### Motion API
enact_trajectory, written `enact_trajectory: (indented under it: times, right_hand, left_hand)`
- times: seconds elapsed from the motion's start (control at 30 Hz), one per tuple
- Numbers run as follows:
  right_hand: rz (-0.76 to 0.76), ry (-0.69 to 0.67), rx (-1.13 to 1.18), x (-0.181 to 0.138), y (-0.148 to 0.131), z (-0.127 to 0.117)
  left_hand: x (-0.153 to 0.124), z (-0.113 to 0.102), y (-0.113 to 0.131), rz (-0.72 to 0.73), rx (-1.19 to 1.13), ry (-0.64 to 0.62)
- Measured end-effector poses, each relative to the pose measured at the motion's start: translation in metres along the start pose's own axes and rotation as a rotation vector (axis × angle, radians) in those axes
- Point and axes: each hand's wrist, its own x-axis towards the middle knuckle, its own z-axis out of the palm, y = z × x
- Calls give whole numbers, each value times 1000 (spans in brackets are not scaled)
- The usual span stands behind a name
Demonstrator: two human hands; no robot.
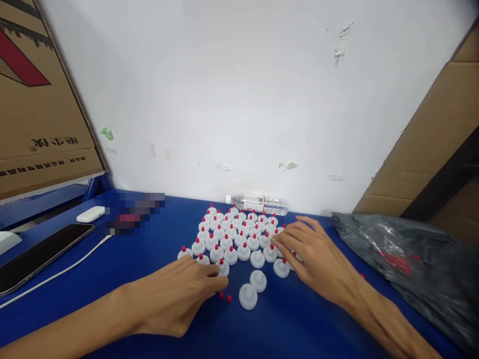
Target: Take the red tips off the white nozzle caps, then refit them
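Several white round nozzle caps stand grouped on the blue table point(157, 234), most with a small red tip on top. My left hand point(183, 289) is closed at the near left of the group, thumb and index together low beside a white cap point(223, 268); what they hold is hidden. Two loose red tips point(225, 297) lie next to those fingers. On the right side, my right hand point(310, 254) reaches over the group, with thumb and index meeting at the red tip of a white cap point(270, 255). Bare white caps without red tips point(248, 296) stand between my hands.
A clear plastic bottle point(258, 204) lies behind the caps, against the white wall point(239, 99). At the right rests a grey plastic bag point(422, 279) with red pieces. A phone point(45, 254), a white case point(91, 214) and a white cable point(75, 267) lie left. Cardboard stands at both sides.
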Motion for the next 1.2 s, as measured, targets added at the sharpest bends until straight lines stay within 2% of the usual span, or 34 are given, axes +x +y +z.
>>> enact_trajectory:
  times: [0.53, 0.97, 1.2]
  right_hand:
    - [-1, -25, 47, -1, 2, -2]
    - [23, -158, 50, -2, -5, -2]
    - [-2, -175, 14, -3, -8, 3]
  left_hand:
    - [-2, -1, 4, -35, -27, -15]
    - [0, 2, 1, -4, 24, -13]
    - [0, 5, 1, 1, 23, 43]
